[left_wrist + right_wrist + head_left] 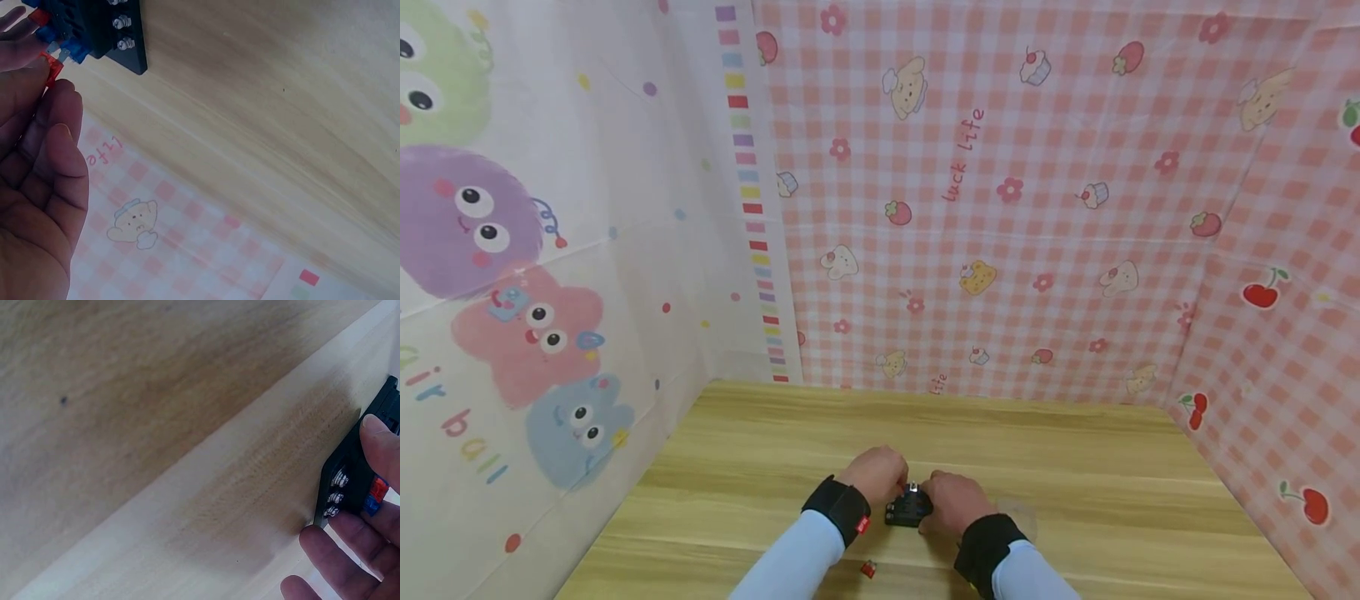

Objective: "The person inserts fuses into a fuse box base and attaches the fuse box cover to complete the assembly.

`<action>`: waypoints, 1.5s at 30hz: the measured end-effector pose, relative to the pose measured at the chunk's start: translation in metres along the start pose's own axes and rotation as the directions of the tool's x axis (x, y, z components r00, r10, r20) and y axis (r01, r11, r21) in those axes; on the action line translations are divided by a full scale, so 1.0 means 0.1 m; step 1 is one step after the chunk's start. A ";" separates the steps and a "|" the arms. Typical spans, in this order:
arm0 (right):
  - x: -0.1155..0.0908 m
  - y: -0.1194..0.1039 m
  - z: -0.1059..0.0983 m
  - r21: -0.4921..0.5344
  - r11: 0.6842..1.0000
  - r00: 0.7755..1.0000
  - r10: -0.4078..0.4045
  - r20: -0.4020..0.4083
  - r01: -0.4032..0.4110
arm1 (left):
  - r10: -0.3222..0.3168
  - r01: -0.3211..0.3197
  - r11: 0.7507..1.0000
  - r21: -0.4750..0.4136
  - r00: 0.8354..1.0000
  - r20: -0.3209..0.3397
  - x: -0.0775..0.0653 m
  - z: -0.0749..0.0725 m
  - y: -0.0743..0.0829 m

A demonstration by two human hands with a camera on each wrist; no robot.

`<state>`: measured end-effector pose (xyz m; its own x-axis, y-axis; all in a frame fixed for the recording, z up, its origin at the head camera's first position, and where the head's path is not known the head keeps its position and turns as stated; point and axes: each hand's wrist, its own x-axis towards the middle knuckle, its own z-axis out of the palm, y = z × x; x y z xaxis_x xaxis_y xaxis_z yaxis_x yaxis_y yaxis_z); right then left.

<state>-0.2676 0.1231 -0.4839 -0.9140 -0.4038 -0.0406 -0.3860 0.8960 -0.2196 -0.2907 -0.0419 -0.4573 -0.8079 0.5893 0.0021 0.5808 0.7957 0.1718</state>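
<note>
A black fuse box [908, 508] with screw terminals along its side sits on the table between both hands. Red and blue blade fuses stand in it, seen in the right wrist view as a red fuse [379, 487] above a blue fuse [372, 505]. My left hand [877, 473] pinches a red blade fuse [54, 70] between thumb and finger, its metal prongs pointing at the box, close to the blue fuses [76, 51]. From the right side, my right hand [957, 503] grips the box, thumb on top and fingers by the terminals [335, 497].
Another small red fuse [868, 568] lies on the wooden table [760, 467] near the left forearm. To the right of the right hand lies a clear, see-through piece [1021, 515]. Printed cloth walls [1000, 317] stand at the back and sides.
</note>
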 end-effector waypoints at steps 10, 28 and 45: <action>-0.03 0.01 -0.02 0.002 1.000 0.999 -0.031 -0.037 0.031 | 0.031 -0.031 1.000 0.003 0.999 -0.019 -0.01 0.00 0.04; -0.02 0.00 -0.03 0.021 1.000 1.000 -0.006 -0.021 0.006 | 0.033 -0.034 0.999 -0.005 0.999 -0.037 -0.01 0.09 0.08; -0.03 0.01 -0.02 0.011 0.999 0.999 -0.035 -0.028 0.035 | 0.033 -0.031 0.998 0.052 0.998 -0.045 0.00 0.14 0.10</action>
<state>-0.2655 0.1260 -0.4821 -0.9031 -0.4295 -0.0054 -0.4166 0.8790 -0.2318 -0.2836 -0.0314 -0.4689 -0.7920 0.6083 0.0525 0.6097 0.7834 0.1204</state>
